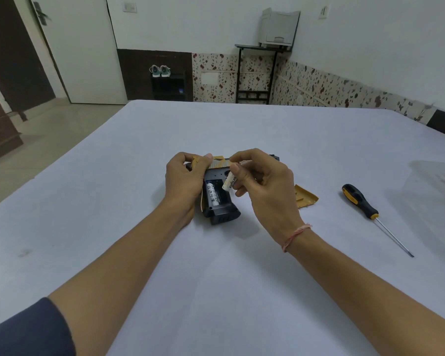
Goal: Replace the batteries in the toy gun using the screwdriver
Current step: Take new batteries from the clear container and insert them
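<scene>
A black and tan toy gun lies on the white table, its grip pointing toward me with the battery bay open. One white battery sits in the bay's left slot. My left hand grips the gun's left side and top. My right hand pinches a second white battery just above the bay's empty right slot, tilted. The tan battery cover lies on the table to the right of my right hand. Farther right lies the black and yellow screwdriver, tip toward me.
A clear plastic container stands at the table's right edge. Beyond the table are a door, a shoe rack with shoes and a small stand holding a grey printer.
</scene>
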